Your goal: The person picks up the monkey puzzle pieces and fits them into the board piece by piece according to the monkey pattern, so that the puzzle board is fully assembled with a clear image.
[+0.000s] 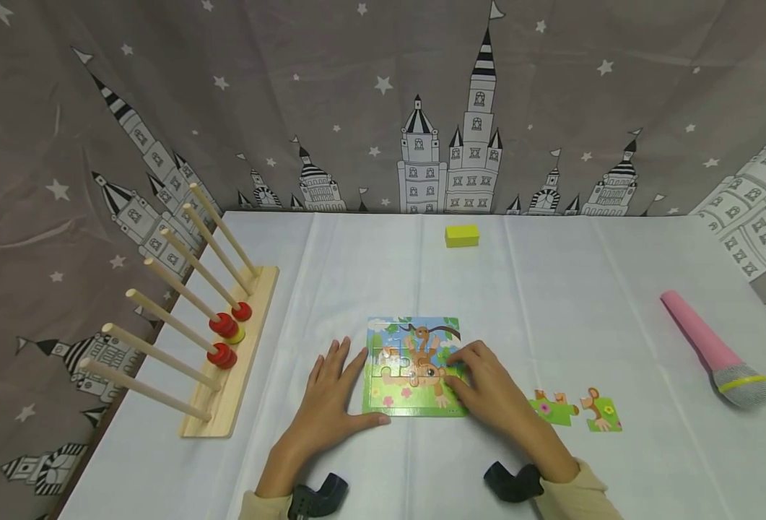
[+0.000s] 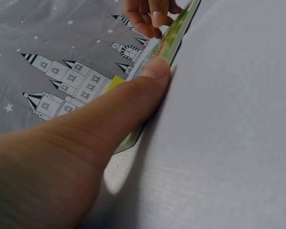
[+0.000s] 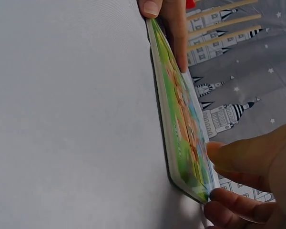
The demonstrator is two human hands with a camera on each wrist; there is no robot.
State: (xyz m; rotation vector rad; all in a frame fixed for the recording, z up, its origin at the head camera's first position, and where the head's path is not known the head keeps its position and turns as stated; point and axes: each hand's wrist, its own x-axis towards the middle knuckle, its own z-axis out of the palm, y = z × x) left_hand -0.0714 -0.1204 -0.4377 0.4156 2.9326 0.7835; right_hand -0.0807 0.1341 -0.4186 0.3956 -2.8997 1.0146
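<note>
A jigsaw puzzle board (image 1: 415, 409) with a monkey picture and green border lies flat in front of me. My left hand (image 1: 332, 404) rests at its left side with fingers spread. In the left wrist view, its thumb (image 2: 155, 71) touches the board's near edge. My right hand (image 1: 489, 386) is at the board's right side, thumb and index finger bent around a puzzle piece there; the hand hides most of that piece. In the right wrist view, the thumb (image 3: 224, 155) meets the board's surface. Two loose pieces, one green (image 1: 554, 412) and one with an orange curl (image 1: 603, 414), lie right of the board.
At the left stands a wooden peg rack (image 1: 253, 339) with slanting rods and several red and yellow beads. A yellow block (image 1: 462, 236) sits at the back. On the right lies a pink toy microphone (image 1: 701, 328). A grey castle-print curtain (image 1: 357, 108) hangs behind the white table (image 1: 584, 289).
</note>
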